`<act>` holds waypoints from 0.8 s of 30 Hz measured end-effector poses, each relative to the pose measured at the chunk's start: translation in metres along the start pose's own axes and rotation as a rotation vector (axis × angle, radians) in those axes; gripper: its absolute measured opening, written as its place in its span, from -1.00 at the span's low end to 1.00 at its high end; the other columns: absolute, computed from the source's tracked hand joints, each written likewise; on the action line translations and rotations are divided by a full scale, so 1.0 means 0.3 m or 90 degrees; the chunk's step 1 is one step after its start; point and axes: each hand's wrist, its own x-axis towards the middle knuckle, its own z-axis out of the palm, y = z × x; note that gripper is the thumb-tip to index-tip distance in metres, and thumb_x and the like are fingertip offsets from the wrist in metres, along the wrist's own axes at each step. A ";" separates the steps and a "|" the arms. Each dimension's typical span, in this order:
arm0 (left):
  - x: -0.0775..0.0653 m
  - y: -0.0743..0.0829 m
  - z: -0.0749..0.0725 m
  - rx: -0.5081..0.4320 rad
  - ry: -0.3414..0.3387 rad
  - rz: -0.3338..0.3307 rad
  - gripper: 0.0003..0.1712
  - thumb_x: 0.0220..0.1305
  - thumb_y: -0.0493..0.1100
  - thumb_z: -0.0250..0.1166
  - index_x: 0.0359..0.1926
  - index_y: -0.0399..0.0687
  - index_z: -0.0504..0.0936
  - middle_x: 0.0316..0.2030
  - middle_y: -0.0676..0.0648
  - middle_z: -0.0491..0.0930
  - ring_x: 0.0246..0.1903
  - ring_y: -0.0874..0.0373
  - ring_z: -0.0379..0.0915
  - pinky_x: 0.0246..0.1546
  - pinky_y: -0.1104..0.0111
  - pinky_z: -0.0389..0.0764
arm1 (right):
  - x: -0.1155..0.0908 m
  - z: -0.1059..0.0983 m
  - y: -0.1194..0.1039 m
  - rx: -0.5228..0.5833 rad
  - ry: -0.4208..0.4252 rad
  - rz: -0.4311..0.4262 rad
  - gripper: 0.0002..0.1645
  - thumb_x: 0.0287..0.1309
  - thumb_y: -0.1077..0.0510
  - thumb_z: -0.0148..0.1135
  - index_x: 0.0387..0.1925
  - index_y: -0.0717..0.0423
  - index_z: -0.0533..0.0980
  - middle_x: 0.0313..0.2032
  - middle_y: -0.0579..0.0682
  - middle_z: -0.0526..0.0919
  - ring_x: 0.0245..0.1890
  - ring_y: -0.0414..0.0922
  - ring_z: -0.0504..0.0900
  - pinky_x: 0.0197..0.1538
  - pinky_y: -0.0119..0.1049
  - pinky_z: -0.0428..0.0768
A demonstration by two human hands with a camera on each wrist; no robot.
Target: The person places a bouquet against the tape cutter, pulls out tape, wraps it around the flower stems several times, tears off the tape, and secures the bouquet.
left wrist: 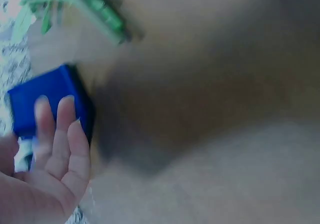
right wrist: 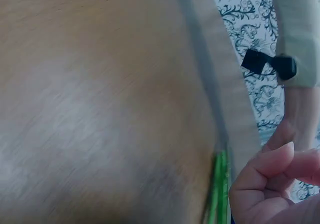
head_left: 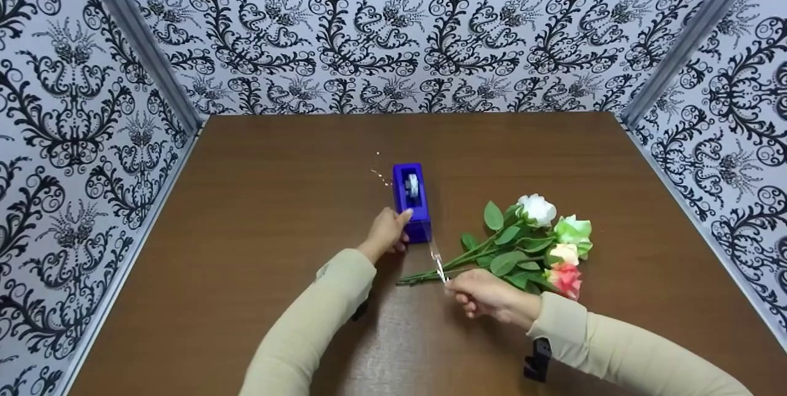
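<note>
A blue tape dispenser (head_left: 424, 208) stands mid-table with a roll of tape (head_left: 412, 187) inside. My left hand (head_left: 387, 231) holds its near left side, thumb over the top edge and fingers down along the side. In the left wrist view, the blurred fingers (left wrist: 67, 139) lie against the blue dispenser (left wrist: 42, 96). A twisted strip of clear tape (head_left: 438, 264) runs from the dispenser's near end to my right hand (head_left: 486, 294), which pinches its end between thumb and fingertips. The strip passes over the stem ends of some roses (head_left: 535, 248).
The roses have white, green-white, cream and pink-red heads (head_left: 565, 279) pointing right, with green stems (head_left: 424, 275) reaching left between the hands. Small shiny bits (head_left: 382, 178) lie left of the dispenser. Patterned walls (head_left: 393, 33) enclose the brown table (head_left: 276, 187).
</note>
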 end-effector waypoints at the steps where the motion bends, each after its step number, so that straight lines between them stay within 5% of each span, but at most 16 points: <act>1: 0.025 -0.042 0.022 0.001 0.036 0.048 -0.52 0.33 0.16 -0.02 -0.34 -0.23 0.39 -0.62 -0.12 0.53 -0.70 0.05 0.51 -0.66 0.24 0.53 | 0.004 -0.001 0.006 -0.004 0.005 0.004 -0.82 0.13 0.19 0.07 -0.56 0.09 0.46 -0.75 -0.21 0.33 -0.77 -0.35 0.28 -0.61 -0.50 0.35; 5: -0.006 -0.104 0.058 0.065 0.079 0.163 -0.49 0.36 0.16 -0.10 -0.36 -0.24 0.36 -0.56 -0.14 0.46 -0.55 -0.03 0.46 -0.48 0.18 0.51 | 0.012 -0.006 0.021 -0.021 0.020 0.010 -0.79 0.13 0.17 0.09 -0.60 0.08 0.43 -0.75 -0.20 0.34 -0.78 -0.35 0.27 -0.62 -0.50 0.36; 7: -0.038 -0.120 0.068 0.093 0.066 0.222 -0.57 0.40 0.07 -0.10 -0.35 -0.23 0.37 -0.52 -0.15 0.45 -0.47 -0.03 0.42 -0.37 0.16 0.47 | 0.012 -0.010 0.028 -0.024 0.021 0.010 -0.77 0.15 0.16 0.09 -0.61 0.06 0.40 -0.75 -0.19 0.34 -0.77 -0.34 0.27 -0.61 -0.49 0.37; 8: -0.078 -0.099 0.060 0.111 0.034 0.216 -0.63 0.39 -0.01 -0.06 -0.31 -0.27 0.38 -0.48 -0.19 0.48 -0.42 -0.08 0.44 -0.31 0.10 0.48 | 0.012 -0.012 0.030 -0.024 0.020 0.009 -0.77 0.15 0.16 0.09 -0.61 0.06 0.39 -0.74 -0.19 0.35 -0.77 -0.34 0.27 -0.61 -0.48 0.37; 11: -0.119 -0.109 0.063 0.197 -0.018 0.288 -0.68 0.34 -0.04 0.02 -0.30 -0.25 0.43 -0.44 -0.15 0.50 -0.37 -0.04 0.46 -0.34 0.18 0.47 | 0.013 -0.015 0.037 -0.022 0.018 0.009 -0.78 0.15 0.17 0.07 -0.59 0.06 0.37 -0.73 -0.18 0.35 -0.76 -0.33 0.27 -0.61 -0.48 0.35; 16: -0.146 -0.121 0.079 0.465 -0.093 0.369 -0.47 0.09 0.27 0.20 -0.32 -0.13 0.45 -0.35 -0.04 0.44 -0.30 0.09 0.38 -0.29 0.29 0.45 | 0.025 -0.016 0.050 -0.026 0.018 0.007 -0.78 0.16 0.15 0.07 -0.58 0.05 0.37 -0.73 -0.18 0.36 -0.76 -0.33 0.28 -0.61 -0.48 0.35; 20: -0.155 -0.141 0.106 0.601 -0.097 0.424 -0.42 0.07 0.30 0.20 -0.30 -0.14 0.40 -0.34 -0.05 0.40 -0.30 0.08 0.36 -0.24 0.28 0.47 | 0.037 -0.009 0.067 -0.034 0.023 0.005 -0.80 0.16 0.12 0.08 -0.55 0.08 0.42 -0.73 -0.18 0.37 -0.77 -0.34 0.29 -0.62 -0.48 0.38; 24: -0.175 -0.136 0.114 0.639 -0.071 0.447 -0.57 0.20 0.14 0.15 -0.32 -0.18 0.41 -0.38 -0.08 0.40 -0.34 0.05 0.40 -0.33 0.28 0.50 | 0.044 0.001 0.079 -0.050 0.031 0.003 -0.80 0.18 0.12 0.05 -0.51 0.12 0.43 -0.74 -0.18 0.37 -0.78 -0.35 0.29 -0.64 -0.48 0.38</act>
